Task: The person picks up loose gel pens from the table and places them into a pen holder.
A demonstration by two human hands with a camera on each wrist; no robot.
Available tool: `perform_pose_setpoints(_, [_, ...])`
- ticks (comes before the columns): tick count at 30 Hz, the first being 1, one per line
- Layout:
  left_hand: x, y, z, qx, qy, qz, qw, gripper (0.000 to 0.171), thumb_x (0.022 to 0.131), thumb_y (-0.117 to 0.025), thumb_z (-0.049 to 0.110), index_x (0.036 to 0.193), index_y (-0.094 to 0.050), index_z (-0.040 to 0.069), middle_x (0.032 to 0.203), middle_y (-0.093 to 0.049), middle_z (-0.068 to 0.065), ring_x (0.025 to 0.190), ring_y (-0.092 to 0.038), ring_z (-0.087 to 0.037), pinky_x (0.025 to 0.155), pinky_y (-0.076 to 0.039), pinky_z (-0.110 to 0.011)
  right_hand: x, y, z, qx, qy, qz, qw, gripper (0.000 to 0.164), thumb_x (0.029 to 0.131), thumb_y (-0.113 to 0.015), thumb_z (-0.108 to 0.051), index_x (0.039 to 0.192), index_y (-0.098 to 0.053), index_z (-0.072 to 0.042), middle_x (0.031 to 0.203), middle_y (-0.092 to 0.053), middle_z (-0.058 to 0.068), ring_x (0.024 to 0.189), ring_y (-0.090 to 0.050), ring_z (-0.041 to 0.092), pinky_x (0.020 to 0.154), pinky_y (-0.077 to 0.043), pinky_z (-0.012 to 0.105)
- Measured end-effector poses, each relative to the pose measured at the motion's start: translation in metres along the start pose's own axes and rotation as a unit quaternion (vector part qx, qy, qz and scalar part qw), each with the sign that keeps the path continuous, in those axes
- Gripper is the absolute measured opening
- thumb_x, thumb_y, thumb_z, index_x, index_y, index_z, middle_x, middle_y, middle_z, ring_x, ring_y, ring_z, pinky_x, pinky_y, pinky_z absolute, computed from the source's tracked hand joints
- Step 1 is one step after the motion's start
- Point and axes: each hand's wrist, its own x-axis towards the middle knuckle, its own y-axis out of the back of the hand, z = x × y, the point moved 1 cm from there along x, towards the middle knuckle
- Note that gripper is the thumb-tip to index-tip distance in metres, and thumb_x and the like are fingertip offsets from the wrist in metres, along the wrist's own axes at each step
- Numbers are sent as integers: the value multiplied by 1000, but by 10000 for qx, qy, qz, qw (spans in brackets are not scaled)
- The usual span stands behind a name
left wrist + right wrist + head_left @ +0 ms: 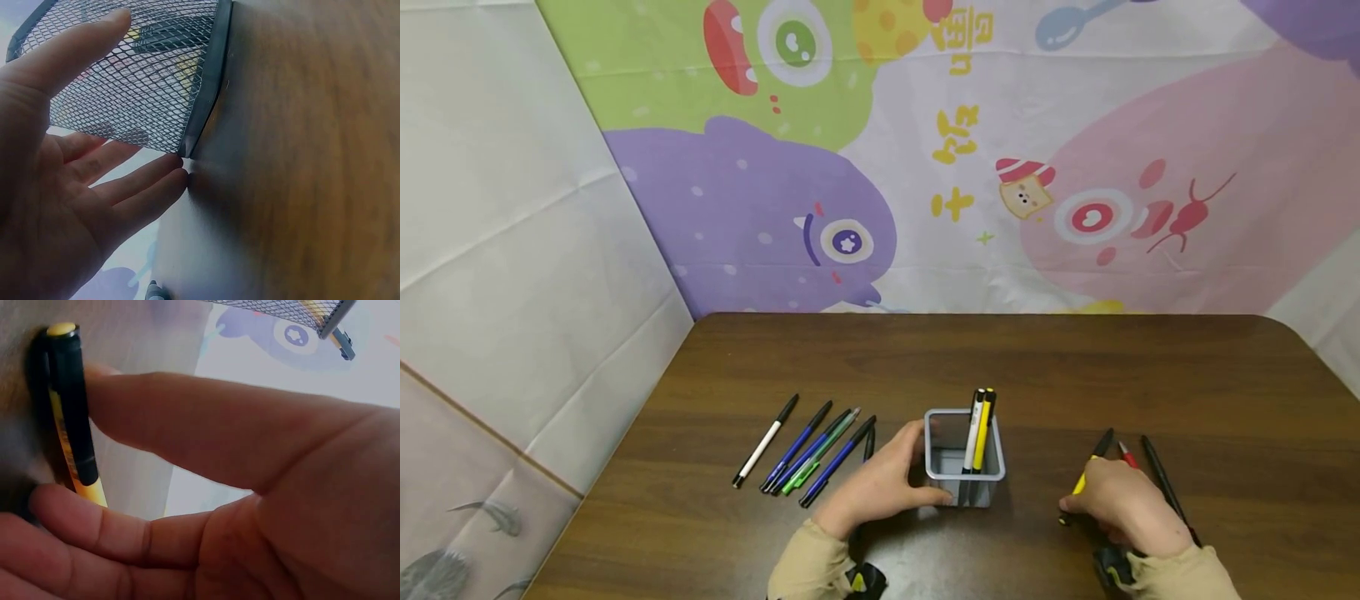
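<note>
My left hand (883, 479) holds a grey mesh pen holder (977, 493) standing on the table, thumb at its front and fingers along the left side. Inside lean a white marker (974, 425) and a yellow marker (984, 433), black ends up. In the left wrist view the fingertips touch the holder's lower edge near the tabletop. To the right, my right hand (1131, 504) pinches a yellow pen with black ends (72, 419) between thumb and index finger, low over the table. Beside that hand lie a red-tipped pen (1127, 454) and a black pen (1165, 479), both partly hidden.
Left of the holder lie a white pen (766, 450), several blue pens (797, 446) and a green pen (831, 454); a dark pen (869, 442) is partly behind my left hand. The brown table (1000, 358) meets a cartoon-printed cloth (925, 275) at the back.
</note>
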Motion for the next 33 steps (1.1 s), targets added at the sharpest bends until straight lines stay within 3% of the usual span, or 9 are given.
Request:
perform_pose_setpoints(9, [0, 0, 0, -24, -40, -9, 10000, 82, 72, -76, 36, 135, -30, 11, 121, -47, -8, 109, -54, -16, 91, -43, -29, -1, -5, -5, 185, 229, 274, 9992, 34, 76, -69, -27, 57, -52, -4, 43, -51, 4, 36, -52, 15, 40, -45, 28])
perform_pose_setpoints(14, [0, 0, 0, -19, -56, 11, 10000, 82, 72, -76, 36, 135, -30, 11, 121, -47, -9, 110, -54, -17, 92, -43, -29, 1, -5, -3, 459, 119, 171, 9987, 34, 76, -69, -26, 60, -53, -2, 47, -53, 8, 37, -54, 16, 40, -47, 28])
perform_pose_setpoints(24, [-1, -1, 1, -3, -97, 24, 10000, 82, 73, -76, 36, 136, -30, 10, 122, -47, -10, 109, -54, -18, 91, -43, -29, 3, -4, -2, 357, 33, -160, 9992, 33, 80, -67, -28, 68, -52, -1, 52, -56, 10, 40, -57, 17, 43, -49, 29])
perform_pose_setpoints(33, [-1, 0, 1, -40, -69, -34, 10000, 82, 73, -75, 35, 136, -29, 11, 121, -46, -9, 109, -55, -17, 90, -43, -29, 2, -4, -2, 475, 10, -77, 9988, 31, 79, -68, -26, 69, -53, 0, 51, -56, 10, 39, -56, 17, 42, -49, 29])
